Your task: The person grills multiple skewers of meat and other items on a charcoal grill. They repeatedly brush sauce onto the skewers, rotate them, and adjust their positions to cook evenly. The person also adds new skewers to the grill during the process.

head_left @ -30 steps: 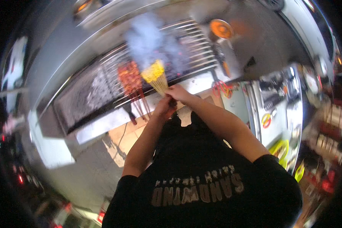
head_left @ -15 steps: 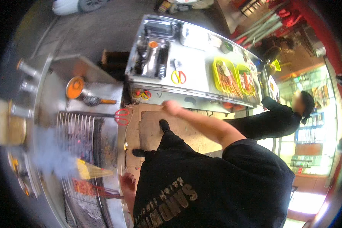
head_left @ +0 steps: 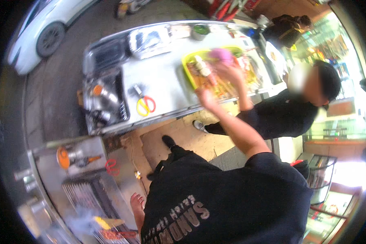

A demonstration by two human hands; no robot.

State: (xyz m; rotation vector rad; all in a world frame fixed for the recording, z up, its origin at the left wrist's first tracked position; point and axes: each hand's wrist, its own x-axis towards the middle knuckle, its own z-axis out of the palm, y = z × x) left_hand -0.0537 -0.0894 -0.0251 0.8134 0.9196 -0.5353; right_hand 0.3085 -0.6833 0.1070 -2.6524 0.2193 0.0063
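Note:
My right hand (head_left: pixel 206 99) reaches over the table's front edge to the near left corner of a yellow basket (head_left: pixel 186 67) of skewers (head_left: pixel 211 83). Motion blurs its fingers, so whether it touches a skewer cannot be told. Another person's hand (head_left: pixel 230 73) is over the same basket, beside a round purple thing (head_left: pixel 221 55) too blurred to name. Low at my side hangs my left hand (head_left: pixel 137 202), fingers loosely apart and holding nothing, near the grill's edge. Skewers of reddish meat (head_left: pixel 110 235) and a yellow piece (head_left: pixel 103 222) lie on the smoking grill (head_left: pixel 83 193).
Yellow-and-red-handled scissors (head_left: pixel 144 105) lie on the steel table (head_left: pixel 162 81), beside a black tray (head_left: pixel 124 107) of shakers. Red-handled tongs or scissors (head_left: pixel 112 167) stick out from the grill. A person in black (head_left: pixel 280 116) stands at my right. A white car (head_left: pixel 49 28) is parked beyond.
My right hand has gone from before the table to the yellow basket, as my view turned right. The other person's hand has come over the basket. My left hand still hangs empty.

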